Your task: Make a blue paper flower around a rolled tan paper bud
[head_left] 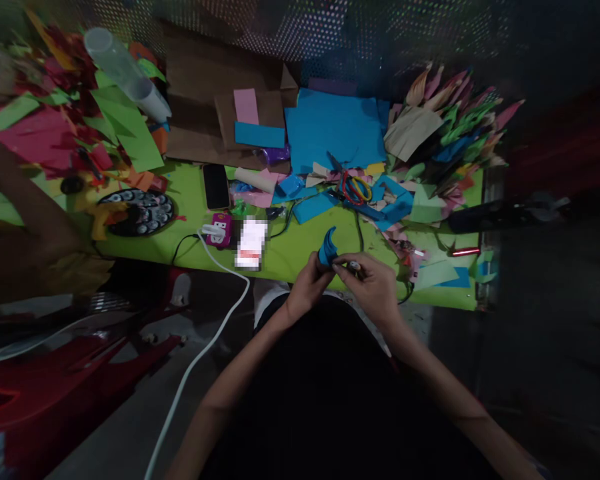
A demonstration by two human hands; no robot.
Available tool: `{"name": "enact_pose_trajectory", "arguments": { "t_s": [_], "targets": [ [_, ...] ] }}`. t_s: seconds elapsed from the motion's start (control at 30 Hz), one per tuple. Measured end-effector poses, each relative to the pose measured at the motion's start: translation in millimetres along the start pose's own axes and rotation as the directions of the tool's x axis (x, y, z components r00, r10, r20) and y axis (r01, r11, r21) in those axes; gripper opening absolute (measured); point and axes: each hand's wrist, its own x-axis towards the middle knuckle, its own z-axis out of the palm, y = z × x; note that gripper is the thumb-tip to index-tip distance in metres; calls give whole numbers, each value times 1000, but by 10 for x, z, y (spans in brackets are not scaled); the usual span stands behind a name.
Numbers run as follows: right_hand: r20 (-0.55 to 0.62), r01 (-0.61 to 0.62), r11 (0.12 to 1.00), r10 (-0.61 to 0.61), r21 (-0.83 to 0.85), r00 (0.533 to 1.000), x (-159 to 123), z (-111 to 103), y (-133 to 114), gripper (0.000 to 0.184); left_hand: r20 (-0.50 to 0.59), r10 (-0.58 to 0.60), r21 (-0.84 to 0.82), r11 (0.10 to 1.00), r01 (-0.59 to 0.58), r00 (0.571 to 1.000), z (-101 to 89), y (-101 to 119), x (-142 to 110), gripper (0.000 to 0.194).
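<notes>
A small piece of blue paper [327, 251], curled into a pointed, curved shape, stands up from my left hand [307, 283]. The fingers of that hand are closed around its lower end. My right hand [373, 283] comes in from the other side, thumb and forefinger pinched at the paper's lower right edge. A small object with a pale round end [354, 266] shows between the right fingers; its kind cannot be made out. Both hands are just over the near edge of the green table [305, 250], close to my body.
Blue sheets [335, 130] and brown paper [195, 100] lie at the back. Folded paper pieces [460, 127] are heaped at right. Scissors [337, 167], a dark phone [216, 187], a lit phone [251, 243] and a white cable [200, 357] are nearby. Another person's arm [35, 193] is at left.
</notes>
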Motion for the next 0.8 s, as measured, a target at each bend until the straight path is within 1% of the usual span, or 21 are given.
{"name": "enact_pose_trajectory", "arguments": {
  "t_s": [0.17, 0.27, 0.33, 0.4, 0.5, 0.57, 0.63, 0.73, 0.8],
  "targets": [
    [99, -8, 995, 18, -99, 995, 48, -41, 8, 10, -30, -27, 170, 985, 32, 999, -35, 42, 1, 17],
    [151, -1, 987, 26, -163, 988, 77, -72, 9, 9, -4, -28, 195, 980, 28, 1000, -60, 78, -6, 18],
    [167, 5, 985, 24, -171, 986, 92, -85, 11, 9, 31, -11, 146, 989, 7, 999, -75, 82, -7, 19],
    [168, -5, 992, 26, -127, 986, 105, -95, 12, 10, 57, -5, 70, 998, 1, 998, -87, 76, -6, 21],
    [105, -69, 997, 71, -22, 992, 123, -120, 11, 13, 59, -23, -13, 1000, 24, 998, -99, 75, -7, 27],
    [61, -111, 993, 109, 32, 992, 135, -142, 12, 14, 44, -49, -37, 998, 51, 998, -103, 90, -16, 31],
    [53, -132, 989, 128, 62, 990, 141, -158, 20, 15, 41, -99, -64, 993, 101, 994, -103, 109, -28, 31],
    [67, -142, 986, 136, 83, 988, 132, -154, 41, 14, 86, -164, -180, 968, 177, 983, -93, 117, -43, 28],
    [77, -135, 986, 128, 98, 989, 115, -138, 51, 13, 123, -162, -261, 947, 190, 979, -84, 107, -43, 28]
  ]
}}
